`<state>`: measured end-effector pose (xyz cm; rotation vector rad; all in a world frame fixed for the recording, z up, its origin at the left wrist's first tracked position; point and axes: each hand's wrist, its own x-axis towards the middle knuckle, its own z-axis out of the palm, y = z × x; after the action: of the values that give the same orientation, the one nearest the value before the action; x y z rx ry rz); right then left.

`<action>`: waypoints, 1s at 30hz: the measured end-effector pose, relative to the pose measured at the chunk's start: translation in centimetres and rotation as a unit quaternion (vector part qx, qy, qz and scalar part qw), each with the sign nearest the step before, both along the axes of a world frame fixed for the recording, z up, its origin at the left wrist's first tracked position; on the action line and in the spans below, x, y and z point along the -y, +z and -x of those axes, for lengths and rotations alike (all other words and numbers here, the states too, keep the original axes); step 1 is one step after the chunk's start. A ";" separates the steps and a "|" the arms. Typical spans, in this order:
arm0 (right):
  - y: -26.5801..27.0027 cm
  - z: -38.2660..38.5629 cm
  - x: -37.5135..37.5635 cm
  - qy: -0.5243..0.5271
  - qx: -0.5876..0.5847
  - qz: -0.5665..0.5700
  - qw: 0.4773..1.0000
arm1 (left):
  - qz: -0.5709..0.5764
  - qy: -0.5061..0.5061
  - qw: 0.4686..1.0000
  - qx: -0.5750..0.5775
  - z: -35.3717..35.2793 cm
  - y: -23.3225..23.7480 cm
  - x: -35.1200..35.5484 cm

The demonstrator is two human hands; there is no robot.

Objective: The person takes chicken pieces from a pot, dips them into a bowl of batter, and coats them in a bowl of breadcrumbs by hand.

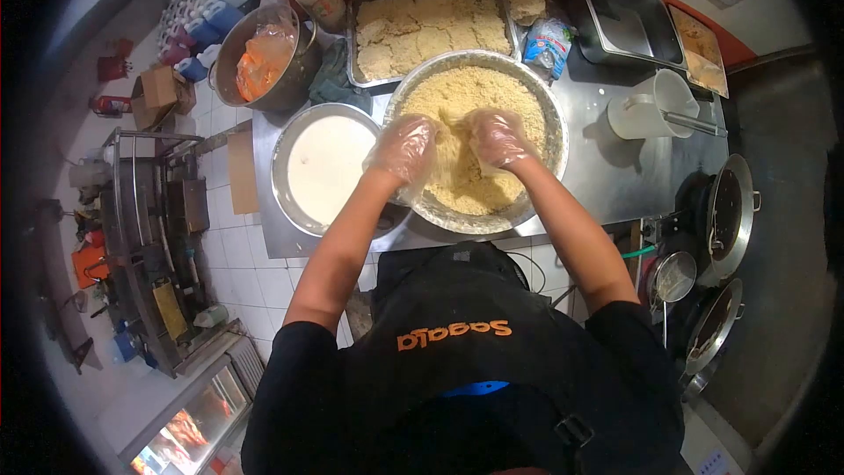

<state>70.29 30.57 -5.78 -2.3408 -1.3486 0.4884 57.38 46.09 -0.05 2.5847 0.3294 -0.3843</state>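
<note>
Both my hands wear clear plastic gloves and are over a large metal bowl filled with yellowish breadcrumbs. My left hand is at the bowl's left side, fingers curled inward. Opposite it, my right hand has its fingers curled toward the left hand. Blurred crumbs show between the two hands; what the fingers close on I cannot tell. Beside the bowl, under my left forearm, stands a round basin of white batter. Behind the bowl, a rectangular metal tray holds crumb-coated pieces packed flat.
A translucent jug with a metal-handled tool stands on the steel table at right. An empty steel pan and a blue-printed bag sit behind. A deep pot is at left; large woks flank the right side.
</note>
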 end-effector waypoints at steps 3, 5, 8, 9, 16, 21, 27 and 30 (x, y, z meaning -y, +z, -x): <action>2.8 2.9 0.6 -0.074 -0.039 0.045 0.995 | -0.111 -0.059 0.957 0.260 1.9 -4.6 0.5; 1.8 5.6 0.5 0.016 0.124 0.011 0.992 | -0.131 -0.047 0.971 0.195 1.7 -6.2 1.9; 1.1 5.4 1.9 -0.026 0.108 0.123 0.986 | -0.207 -0.085 0.971 0.087 3.6 -6.5 3.1; 0.8 4.9 2.8 -0.087 0.111 0.145 0.979 | -0.208 -0.084 0.971 0.088 3.9 -6.2 3.4; 0.8 6.6 1.4 0.055 0.069 0.117 0.989 | -0.151 -0.084 0.982 0.077 3.5 -4.6 4.5; -2.1 6.9 1.2 -0.003 0.133 0.090 0.987 | -0.150 -0.074 0.981 0.100 3.4 -3.8 4.3; 0.3 3.8 1.1 -0.098 0.068 -0.036 0.992 | -0.063 -0.017 0.979 0.192 3.8 -5.1 2.7; 1.0 1.2 -0.8 -0.074 0.077 0.066 0.992 | 0.026 0.036 0.960 0.275 5.3 -4.5 2.4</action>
<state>69.09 31.33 -4.78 -2.6122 -1.2279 0.3682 52.03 43.65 -4.56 2.4901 0.2045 0.3485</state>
